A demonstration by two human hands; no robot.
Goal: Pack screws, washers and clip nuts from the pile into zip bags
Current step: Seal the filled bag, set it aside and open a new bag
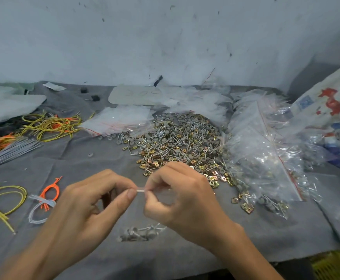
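A small clear zip bag [141, 232] hangs between my hands just above the grey cloth, with screws and grey washers at its bottom. My left hand [92, 203] pinches the bag's top strip from the left. From the right, my right hand [177, 197] pinches the same strip beside it. Behind my hands lies the big pile [177, 142] of screws, grey washers and gold clip nuts. A stack of empty zip bags [118, 120] lies left of the pile. Filled zip bags [266, 154] are heaped to its right.
Yellow, orange and white cable ties [43, 201] lie at the left front; more yellow and orange ones [50, 124] and grey ones [9, 150] lie further back. A printed sack [330, 102] stands at the right. A yellow crate [335, 265] sits below the table's front right edge.
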